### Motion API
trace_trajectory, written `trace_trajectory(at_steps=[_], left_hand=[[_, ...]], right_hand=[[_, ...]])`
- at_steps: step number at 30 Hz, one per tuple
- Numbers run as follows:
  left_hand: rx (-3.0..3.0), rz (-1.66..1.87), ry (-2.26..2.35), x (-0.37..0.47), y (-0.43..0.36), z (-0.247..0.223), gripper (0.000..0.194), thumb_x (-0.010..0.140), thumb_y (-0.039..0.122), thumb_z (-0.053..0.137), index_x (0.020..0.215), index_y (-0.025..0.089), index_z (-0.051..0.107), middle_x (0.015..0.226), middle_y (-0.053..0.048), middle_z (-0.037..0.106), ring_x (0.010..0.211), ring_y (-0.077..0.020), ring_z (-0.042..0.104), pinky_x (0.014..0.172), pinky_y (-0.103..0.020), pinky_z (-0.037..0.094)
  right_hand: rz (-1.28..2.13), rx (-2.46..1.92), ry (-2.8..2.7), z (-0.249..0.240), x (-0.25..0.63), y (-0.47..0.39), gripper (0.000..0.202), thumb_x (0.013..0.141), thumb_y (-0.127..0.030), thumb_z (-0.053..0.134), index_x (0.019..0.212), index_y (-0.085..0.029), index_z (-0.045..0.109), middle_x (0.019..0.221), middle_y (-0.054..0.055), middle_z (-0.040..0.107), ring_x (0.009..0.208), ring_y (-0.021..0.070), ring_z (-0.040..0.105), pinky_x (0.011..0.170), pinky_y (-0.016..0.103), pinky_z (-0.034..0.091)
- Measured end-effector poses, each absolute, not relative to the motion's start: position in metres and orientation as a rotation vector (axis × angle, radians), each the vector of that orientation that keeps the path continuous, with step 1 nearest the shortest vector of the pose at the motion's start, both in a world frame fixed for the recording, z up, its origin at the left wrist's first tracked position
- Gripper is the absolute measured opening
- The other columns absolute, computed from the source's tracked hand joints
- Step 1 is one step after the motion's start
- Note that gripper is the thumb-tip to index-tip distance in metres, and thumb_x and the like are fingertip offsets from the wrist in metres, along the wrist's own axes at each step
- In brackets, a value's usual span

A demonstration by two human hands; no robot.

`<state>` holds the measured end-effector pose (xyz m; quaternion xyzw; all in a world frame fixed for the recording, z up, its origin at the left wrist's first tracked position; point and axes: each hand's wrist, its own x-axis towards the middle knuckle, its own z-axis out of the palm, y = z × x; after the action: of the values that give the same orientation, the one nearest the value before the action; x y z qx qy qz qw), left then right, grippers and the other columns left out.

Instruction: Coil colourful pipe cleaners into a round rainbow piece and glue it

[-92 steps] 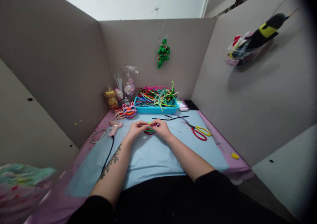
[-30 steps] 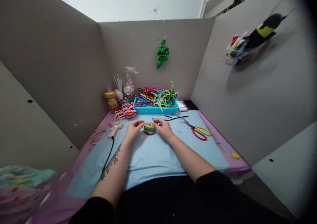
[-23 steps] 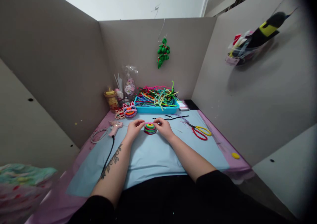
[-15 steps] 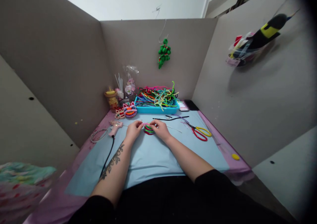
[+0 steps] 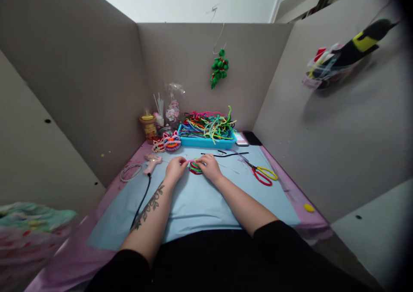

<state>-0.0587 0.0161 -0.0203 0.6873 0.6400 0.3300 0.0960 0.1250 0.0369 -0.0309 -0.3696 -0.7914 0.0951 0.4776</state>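
Between my hands, a pink pipe cleaner [image 5: 191, 161] runs from one set of fingertips to the other. My left hand [image 5: 176, 168] pinches its left end, and my right hand [image 5: 209, 167] has the right end between thumb and fingers. Just below it, partly covered by my right fingers, is a rounded piece of coiled pipe cleaners [image 5: 195, 168] in green, red and purple. Whether the pink strand is joined to that piece I cannot tell. A pink glue gun [image 5: 152, 164] lies to the left of my left hand, its black cord trailing toward me.
A blue tray [image 5: 206, 143] heaped with coloured pipe cleaners stands at the back. Two lion-head pieces [image 5: 172, 141] sit left of it. Scissors [image 5: 263, 175] with red and yellow handles lie at right, near black pipe cleaners [image 5: 225, 155]. Grey partitions [image 5: 180, 59] enclose the table.
The whole view has shifted slightly, so most things appear a little further right. Both hands keep their pinch on the pink pipe cleaner, which looks straighter now.
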Motion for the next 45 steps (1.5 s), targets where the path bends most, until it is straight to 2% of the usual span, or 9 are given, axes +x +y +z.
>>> trace_trajectory(at_steps=[3,7,11,23,29,35,40,45], left_hand=[[2.03,0.965,1.903,-0.058,0.013,-0.018,0.023,0.079,0.035,0.054,0.08,0.018,0.068,0.083,-0.007,0.068,0.075,-0.0189,0.06,0.068,-0.027,0.043],[2.022,0.921,1.878,-0.056,0.011,-0.014,0.021,0.078,0.029,0.053,0.083,0.017,0.07,0.082,-0.006,0.07,0.076,-0.0191,0.061,0.069,-0.026,0.043],[1.991,0.86,1.876,-0.056,0.011,-0.013,0.021,0.077,0.025,0.054,0.086,0.017,0.071,0.085,-0.007,0.071,0.078,-0.0189,0.062,0.071,-0.025,0.044],[2.042,0.805,1.88,-0.057,0.012,-0.021,0.016,0.075,0.025,0.056,0.085,0.019,0.067,0.084,-0.006,0.069,0.076,-0.0191,0.061,0.068,-0.027,0.043],[2.065,0.82,1.892,-0.056,0.014,-0.022,0.016,0.079,0.026,0.052,0.085,0.018,0.064,0.083,-0.007,0.068,0.076,-0.0188,0.06,0.067,-0.027,0.042],[2.068,0.865,1.863,-0.056,0.016,-0.024,0.014,0.078,0.026,0.052,0.082,0.018,0.063,0.082,-0.006,0.067,0.074,-0.0185,0.059,0.066,-0.027,0.041],[2.084,0.933,1.82,-0.056,0.015,-0.024,0.013,0.077,0.025,0.053,0.082,0.019,0.063,0.081,-0.005,0.067,0.073,-0.0184,0.059,0.067,-0.027,0.042],[2.066,1.045,1.781,-0.054,0.013,-0.019,0.013,0.078,0.025,0.052,0.082,0.019,0.062,0.081,-0.004,0.067,0.076,-0.0178,0.059,0.071,-0.028,0.044]], right_hand=[[0.247,-0.903,-1.928,-0.031,0.127,0.035,0.015,0.076,-0.015,0.057,0.075,-0.022,0.07,0.076,0.004,0.065,0.082,0.0192,0.055,0.081,0.035,0.041],[0.277,-0.89,-1.917,-0.03,0.13,0.033,0.029,0.068,-0.005,0.049,0.074,-0.022,0.071,0.08,0.003,0.068,0.084,0.0192,0.056,0.083,0.035,0.042],[0.32,-0.87,-1.93,-0.03,0.133,0.032,0.034,0.063,-0.004,0.045,0.073,-0.022,0.072,0.084,0.003,0.07,0.086,0.0191,0.059,0.084,0.036,0.044],[0.355,-0.877,-1.915,-0.026,0.13,0.028,0.024,0.068,-0.008,0.05,0.071,-0.022,0.069,0.078,0.003,0.068,0.082,0.0187,0.06,0.083,0.035,0.044],[0.388,-0.896,-1.875,-0.024,0.127,0.029,0.012,0.074,-0.017,0.057,0.066,-0.02,0.065,0.073,0.003,0.064,0.078,0.0173,0.057,0.079,0.033,0.043],[0.47,-0.996,-1.818,-0.028,0.125,0.034,0.006,0.07,-0.02,0.062,0.064,-0.019,0.062,0.075,0.003,0.061,0.082,0.0181,0.055,0.081,0.033,0.042],[0.505,-1.065,-1.771,-0.031,0.124,0.037,0.009,0.068,-0.027,0.067,0.07,-0.019,0.063,0.079,0.003,0.06,0.082,0.0185,0.055,0.078,0.032,0.043],[0.481,-1.046,-1.798,-0.033,0.124,0.037,0.008,0.071,-0.029,0.067,0.073,-0.021,0.067,0.084,0.005,0.061,0.093,0.0206,0.054,0.086,0.035,0.04]])
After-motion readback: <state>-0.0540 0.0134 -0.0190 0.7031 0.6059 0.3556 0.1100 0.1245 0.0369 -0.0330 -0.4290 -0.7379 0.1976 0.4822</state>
